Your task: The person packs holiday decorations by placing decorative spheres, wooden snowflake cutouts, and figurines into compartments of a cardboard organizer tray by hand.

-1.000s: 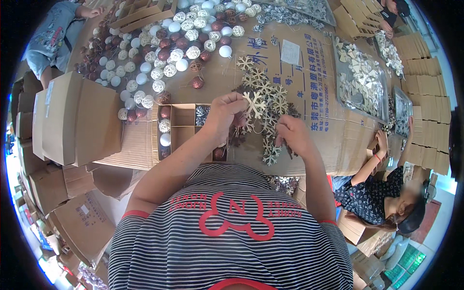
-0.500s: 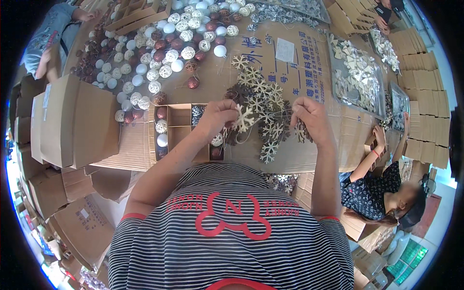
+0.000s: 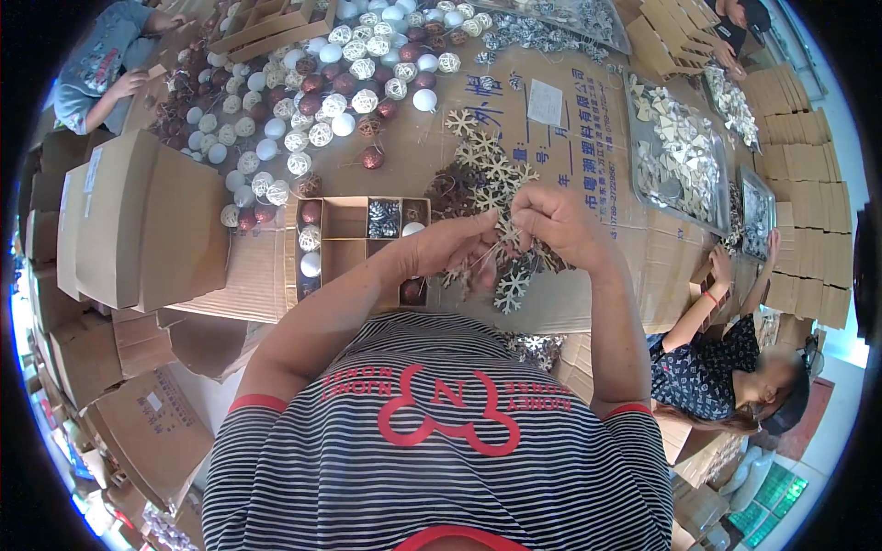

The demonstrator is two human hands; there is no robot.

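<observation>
- One head-worn fisheye view is looking steeply down from above the person's striped shirt (image 3: 441, 459).
- It is facing forward over the cardboard-covered table (image 3: 588, 138), sitting close to both raised hands at centre.
- Straight edges are bending toward the dark round rim.

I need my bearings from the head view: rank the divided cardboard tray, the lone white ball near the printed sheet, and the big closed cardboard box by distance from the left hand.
1. Divided cardboard tray, just left of the left hand.
2. Lone white ball, farther up the table.
3. Big closed cardboard box, far left.
</observation>
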